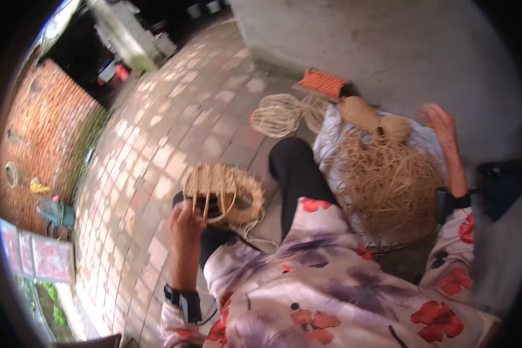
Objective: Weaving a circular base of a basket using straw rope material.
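My left hand [185, 217] grips a half-woven straw piece [211, 180] with loose strands, resting over my left knee. My right hand [439, 124] is raised at the far side of a white sack [330, 136]; its blurred fingers are curled, with something small and yellow partly showing at them. On the sack lie a heap of loose straw strands [388, 191] and woven straw pieces [359, 113].
Pale coiled bundles [275, 115] and an orange corded item [322, 83] lie on the paving [127, 197] ahead. A grey wall [359, 35] is beyond. A brick wall [46, 139], teal bucket [58, 214] and leaning panel [40, 249] are at left.
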Action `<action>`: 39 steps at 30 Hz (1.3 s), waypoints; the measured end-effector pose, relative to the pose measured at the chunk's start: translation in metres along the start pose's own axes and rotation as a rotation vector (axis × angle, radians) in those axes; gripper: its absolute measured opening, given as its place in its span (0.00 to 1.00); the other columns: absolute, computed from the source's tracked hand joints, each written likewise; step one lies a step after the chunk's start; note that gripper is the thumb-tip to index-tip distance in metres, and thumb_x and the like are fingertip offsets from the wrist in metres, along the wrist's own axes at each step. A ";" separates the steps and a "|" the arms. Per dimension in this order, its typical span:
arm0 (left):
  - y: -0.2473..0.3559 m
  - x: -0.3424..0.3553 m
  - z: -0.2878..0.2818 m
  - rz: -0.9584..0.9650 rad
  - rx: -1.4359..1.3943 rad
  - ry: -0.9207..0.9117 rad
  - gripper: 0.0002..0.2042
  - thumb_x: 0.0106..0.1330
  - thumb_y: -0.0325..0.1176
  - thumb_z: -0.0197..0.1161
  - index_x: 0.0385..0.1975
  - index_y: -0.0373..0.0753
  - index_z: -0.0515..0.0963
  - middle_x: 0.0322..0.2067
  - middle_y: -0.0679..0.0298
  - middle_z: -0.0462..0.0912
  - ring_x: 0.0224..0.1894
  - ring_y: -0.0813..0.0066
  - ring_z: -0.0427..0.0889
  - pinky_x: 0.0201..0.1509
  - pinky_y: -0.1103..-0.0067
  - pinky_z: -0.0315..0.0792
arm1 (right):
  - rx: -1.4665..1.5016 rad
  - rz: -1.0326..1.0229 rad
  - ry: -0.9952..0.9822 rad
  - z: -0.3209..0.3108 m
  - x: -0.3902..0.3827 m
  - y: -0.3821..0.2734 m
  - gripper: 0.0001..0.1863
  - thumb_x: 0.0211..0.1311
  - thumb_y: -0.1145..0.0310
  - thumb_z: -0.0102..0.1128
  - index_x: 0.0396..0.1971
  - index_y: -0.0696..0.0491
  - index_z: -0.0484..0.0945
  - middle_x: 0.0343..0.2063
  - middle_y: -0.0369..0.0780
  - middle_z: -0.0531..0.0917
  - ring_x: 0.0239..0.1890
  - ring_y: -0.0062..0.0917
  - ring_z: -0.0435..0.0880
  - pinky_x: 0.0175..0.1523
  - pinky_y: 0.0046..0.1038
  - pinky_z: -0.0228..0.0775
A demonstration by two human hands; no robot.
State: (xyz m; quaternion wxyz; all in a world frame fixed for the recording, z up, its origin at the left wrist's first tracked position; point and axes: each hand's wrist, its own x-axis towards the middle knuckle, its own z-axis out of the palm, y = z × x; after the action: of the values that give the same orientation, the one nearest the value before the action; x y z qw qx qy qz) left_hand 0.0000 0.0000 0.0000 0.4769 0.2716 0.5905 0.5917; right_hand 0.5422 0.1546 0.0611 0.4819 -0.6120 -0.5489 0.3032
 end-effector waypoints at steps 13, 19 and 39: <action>0.004 -0.001 0.026 -0.079 -0.057 -0.108 0.07 0.70 0.36 0.60 0.35 0.40 0.74 0.26 0.69 0.79 0.23 0.87 0.74 0.25 0.87 0.73 | 0.378 -0.608 -0.380 0.077 -0.017 -0.167 0.25 0.75 0.50 0.44 0.51 0.57 0.78 0.12 0.24 0.57 0.15 0.07 0.54 0.20 0.16 0.46; 0.043 -0.001 0.031 0.716 1.205 -0.109 0.09 0.67 0.35 0.62 0.40 0.36 0.81 0.26 0.62 0.84 0.23 0.77 0.81 0.26 0.79 0.74 | 0.369 -0.690 -0.647 0.130 -0.029 -0.169 0.19 0.72 0.56 0.53 0.46 0.57 0.81 0.42 0.36 0.84 0.33 0.13 0.76 0.43 0.17 0.69; 0.159 0.067 -0.111 0.651 0.377 0.077 0.12 0.74 0.44 0.54 0.33 0.43 0.74 0.17 0.82 0.56 0.16 0.95 0.49 0.17 0.88 0.41 | -0.505 -0.426 -0.215 0.029 0.044 -0.045 0.08 0.61 0.67 0.61 0.36 0.54 0.81 0.23 0.37 0.82 0.27 0.17 0.77 0.36 0.22 0.70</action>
State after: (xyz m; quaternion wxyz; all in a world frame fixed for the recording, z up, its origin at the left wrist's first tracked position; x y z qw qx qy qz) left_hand -0.1635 0.0352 0.1192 0.1831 0.5057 0.5894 0.6028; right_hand 0.5082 0.2011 0.0998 0.3072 -0.5483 -0.7695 0.1131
